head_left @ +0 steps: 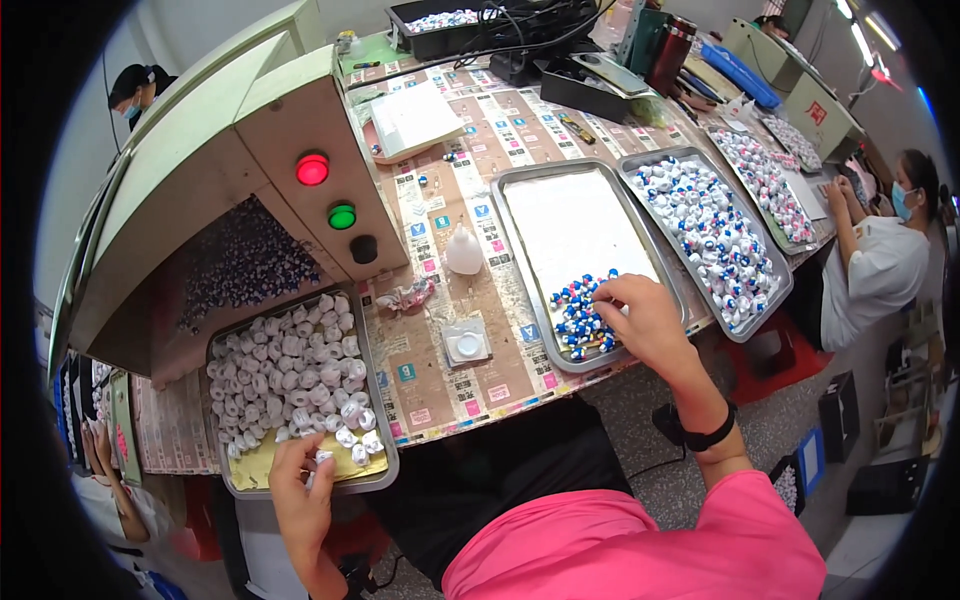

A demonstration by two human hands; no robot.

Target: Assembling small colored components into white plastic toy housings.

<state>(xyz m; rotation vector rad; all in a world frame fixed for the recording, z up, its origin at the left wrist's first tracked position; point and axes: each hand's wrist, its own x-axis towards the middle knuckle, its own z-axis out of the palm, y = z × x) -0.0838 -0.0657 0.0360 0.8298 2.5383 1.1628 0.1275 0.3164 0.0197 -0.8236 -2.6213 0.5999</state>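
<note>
My left hand (303, 495) is closed in a pinch on a small white rounded piece (322, 457) at the near edge of the left metal tray (386, 478). Many similar white pieces (290, 365) with hollows in them lie in rows on that tray's yellow lining. Over the middle metal tray (500, 190), my right hand (645, 318) has its fingers drawn together at a pile of small blue-and-white pieces (575, 315). Its fingertips touch the pile; whether a piece is between them I cannot make out.
A white squeeze bottle (464, 250) and a small dish (467, 345) stand between the trays. At left is a machine (290, 130) with red and green lights. A full tray of blue-and-white pieces (710, 235) lies right. Co-workers (880, 260) sit on both sides.
</note>
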